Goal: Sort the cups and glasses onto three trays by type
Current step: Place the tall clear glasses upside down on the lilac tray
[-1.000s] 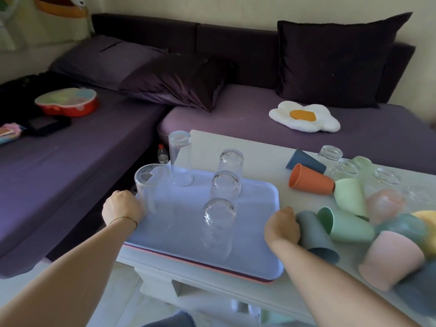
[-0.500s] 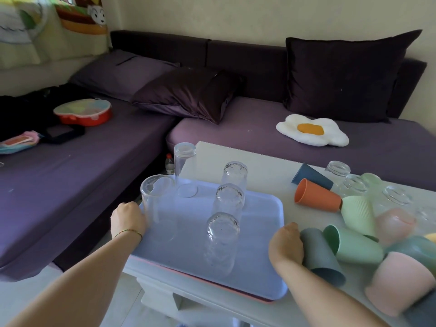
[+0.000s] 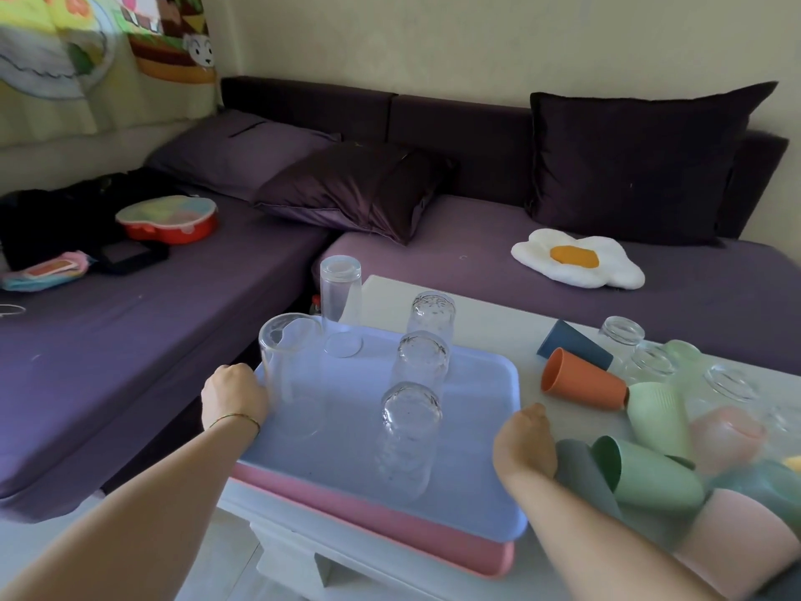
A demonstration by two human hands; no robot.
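A blue tray [image 3: 472,431] carries several clear glasses: a tall smooth one [image 3: 291,375] at its left, another [image 3: 340,297] at its far corner, and three patterned upside-down ones in a row [image 3: 418,370]. My left hand [image 3: 233,394] grips the tray's left edge and my right hand [image 3: 524,442] grips its right edge. The blue tray is raised off a pink tray [image 3: 390,524] that lies under it on the white table [image 3: 490,314]. To the right lies a heap of coloured plastic cups [image 3: 650,466] and more clear glasses [image 3: 624,336].
A purple corner sofa [image 3: 130,323] wraps the table at left and behind, with dark pillows, a fried-egg cushion [image 3: 576,258] and a red lidded box [image 3: 167,216]. A small bottle [image 3: 315,303] stands beside the table's far left corner. The table's front edge is near me.
Both hands have lifted the blue tray with its glasses, so the pink tray beneath now shows along the front. The camera has tilted up and the view has shifted.
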